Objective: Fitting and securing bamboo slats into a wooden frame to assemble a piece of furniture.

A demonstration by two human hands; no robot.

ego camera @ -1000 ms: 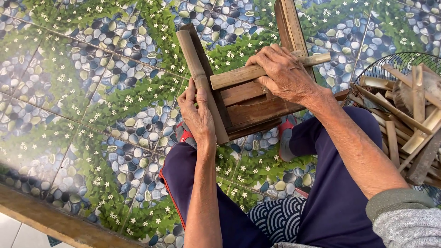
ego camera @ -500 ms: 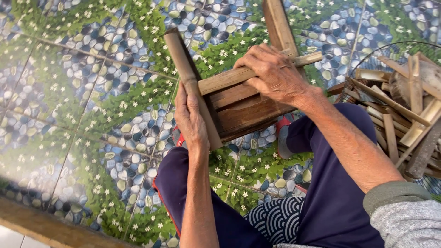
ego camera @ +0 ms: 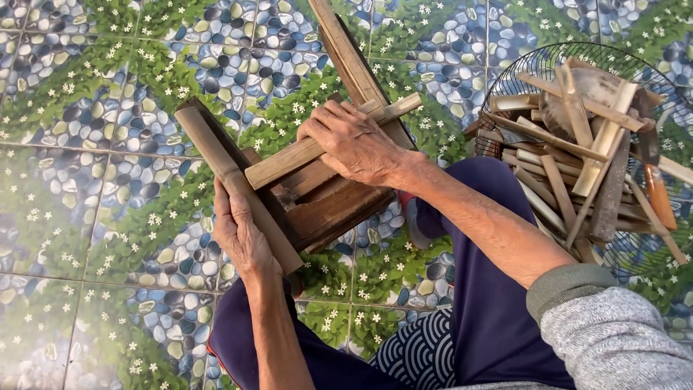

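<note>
A small wooden stool [ego camera: 289, 180] is tipped on its side between the knees. One leg is gripped by the left hand [ego camera: 242, 235], bracing it, while a crossbar [ego camera: 317, 144] is clasped by the right hand [ego camera: 354, 141]. A wire basket [ego camera: 505, 79] of sticks stands right of the stool.

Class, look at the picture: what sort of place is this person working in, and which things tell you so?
Probably a home floor or patio used as a craft spot: pebble-and-flower patterned floor tiles, a wire basket of cut bamboo sticks, a bamboo stool frame.
</note>
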